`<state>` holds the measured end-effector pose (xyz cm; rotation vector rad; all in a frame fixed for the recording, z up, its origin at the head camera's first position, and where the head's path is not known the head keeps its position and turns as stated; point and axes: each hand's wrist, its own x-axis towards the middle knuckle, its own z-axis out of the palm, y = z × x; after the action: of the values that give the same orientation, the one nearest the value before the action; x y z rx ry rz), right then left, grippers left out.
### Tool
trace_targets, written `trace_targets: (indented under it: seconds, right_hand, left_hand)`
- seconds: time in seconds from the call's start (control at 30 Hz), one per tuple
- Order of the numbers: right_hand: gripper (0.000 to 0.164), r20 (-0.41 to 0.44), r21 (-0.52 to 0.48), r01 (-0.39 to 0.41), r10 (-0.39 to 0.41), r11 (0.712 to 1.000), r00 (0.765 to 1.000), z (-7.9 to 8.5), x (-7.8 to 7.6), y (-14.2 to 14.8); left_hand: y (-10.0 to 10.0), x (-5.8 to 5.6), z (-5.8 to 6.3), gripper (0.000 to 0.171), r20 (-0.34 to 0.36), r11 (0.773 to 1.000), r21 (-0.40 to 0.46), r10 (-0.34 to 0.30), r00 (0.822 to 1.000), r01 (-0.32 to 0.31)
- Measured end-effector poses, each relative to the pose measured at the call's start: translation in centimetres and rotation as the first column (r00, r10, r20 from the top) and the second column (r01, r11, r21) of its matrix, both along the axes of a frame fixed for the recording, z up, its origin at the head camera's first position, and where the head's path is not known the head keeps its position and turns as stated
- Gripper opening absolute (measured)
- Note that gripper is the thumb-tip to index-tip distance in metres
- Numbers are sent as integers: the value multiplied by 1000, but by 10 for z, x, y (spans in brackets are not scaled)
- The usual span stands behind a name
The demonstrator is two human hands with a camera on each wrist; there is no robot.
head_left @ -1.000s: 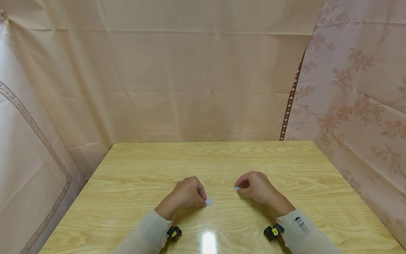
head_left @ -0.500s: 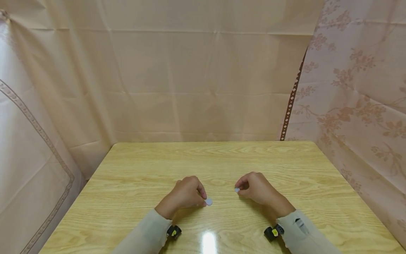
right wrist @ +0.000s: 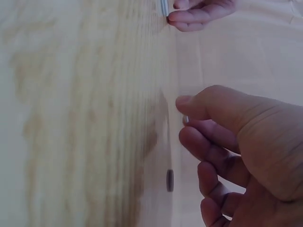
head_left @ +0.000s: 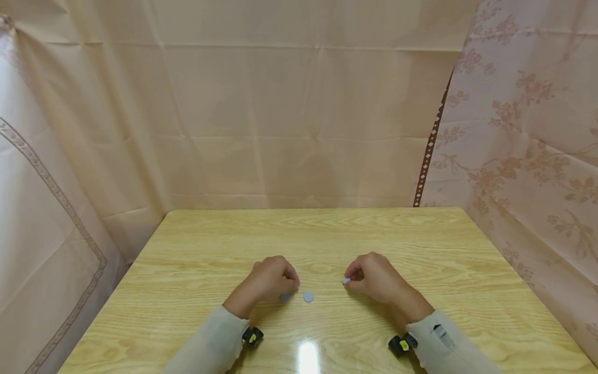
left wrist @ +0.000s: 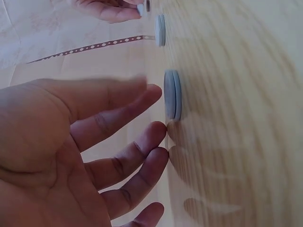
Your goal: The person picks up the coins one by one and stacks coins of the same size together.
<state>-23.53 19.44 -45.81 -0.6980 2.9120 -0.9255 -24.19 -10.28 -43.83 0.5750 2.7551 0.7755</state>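
Two flat, pale grey discs lie on the wooden table (head_left: 210,249). One disc (left wrist: 173,94) is just beyond the tips of my left hand (head_left: 270,280), and the other disc (head_left: 308,297) is a little to its right. My left hand's fingers are loosely bent and apart, with nothing between them; the thumb is blurred. My right hand (head_left: 378,278) pinches a small whitish disc (head_left: 345,281) between thumb and index finger, close over the table. In the right wrist view, a small dark disc (right wrist: 170,180) shows near the curled lower fingers; the right hand hides it in the head view.
Beige curtains (head_left: 289,104) hang behind the table's far edge, with a flowered curtain (head_left: 537,130) at the right. Black wrist cameras are strapped at both sleeves (head_left: 210,337). A bright light reflection shows on the glossy tabletop near the front.
My left hand has let go of the right-hand grey disc and shifted left, so a second grey disc now shows beneath it. My right hand has barely moved; its small disc has tilted.
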Motion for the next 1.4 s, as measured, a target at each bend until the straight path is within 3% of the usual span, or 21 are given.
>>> trace_targets:
  seconds: [0.17,0.57,1.03,1.4]
  right_hand:
    - [9,62,-87,-49,54,995,997,0,3,-6]
    - [8,139,-115,-95,111,989,984,0,16,-23]
    - [6,89,-39,-124,127,992,988,-4,16,-25]
    - [5,102,-36,-109,112,993,988,-4,16,-26]
  left_hand:
    - [-5,-2,0,8,-5,1000,-3,20,1000,-20]
    - [-11,-5,-2,15,-3,997,-23,71,997,-71]
    - [-9,-6,-2,13,-3,998,-30,63,998,-63]
    - [2,2,-2,6,-25,999,18,-44,999,44]
